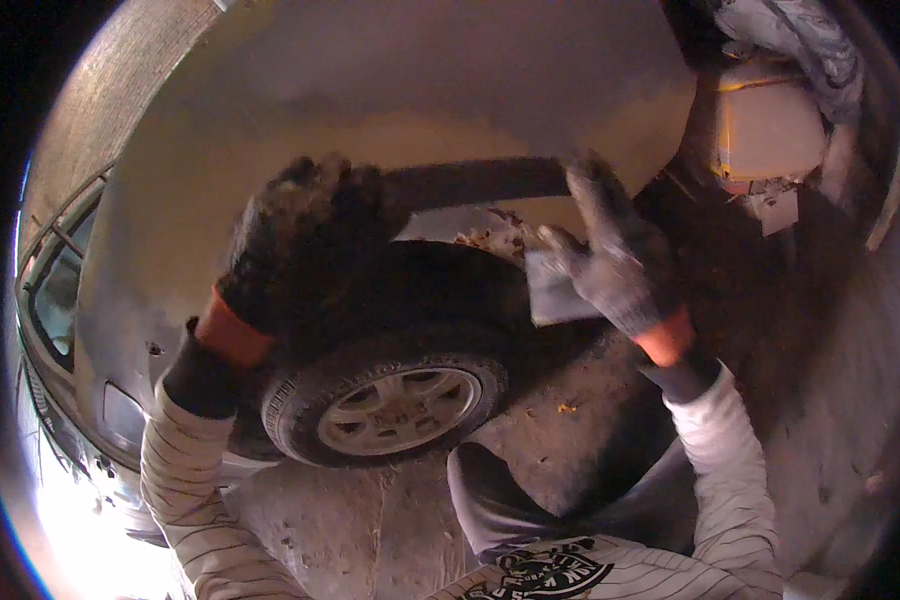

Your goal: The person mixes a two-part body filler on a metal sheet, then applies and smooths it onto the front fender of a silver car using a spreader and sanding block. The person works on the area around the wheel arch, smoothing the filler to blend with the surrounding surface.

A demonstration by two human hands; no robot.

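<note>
A dull, patchy grey-brown car panel (210,190) stands before me, above a wheel with a black tyre (295,420) and a light spoked rim (400,410). Across the panel over the wheel arch runs a dark strip (480,182). My left hand (305,225), in a dark glove with an orange cuff, is closed at the strip's left end. Its fingers are partly lost in shadow. At the right end is my right hand (620,260), in a greyish glove, with index finger and thumb stretched apart. Rusty, flaking metal (495,235) shows below the strip, between my hands.
A pale flat piece (560,290) sits beside the arch under my right hand. At the far right is a pale boxy object (770,130) with a yellow edge, below crumpled grey material (800,40). Worn flooring (340,520) with small debris lies under the wheel.
</note>
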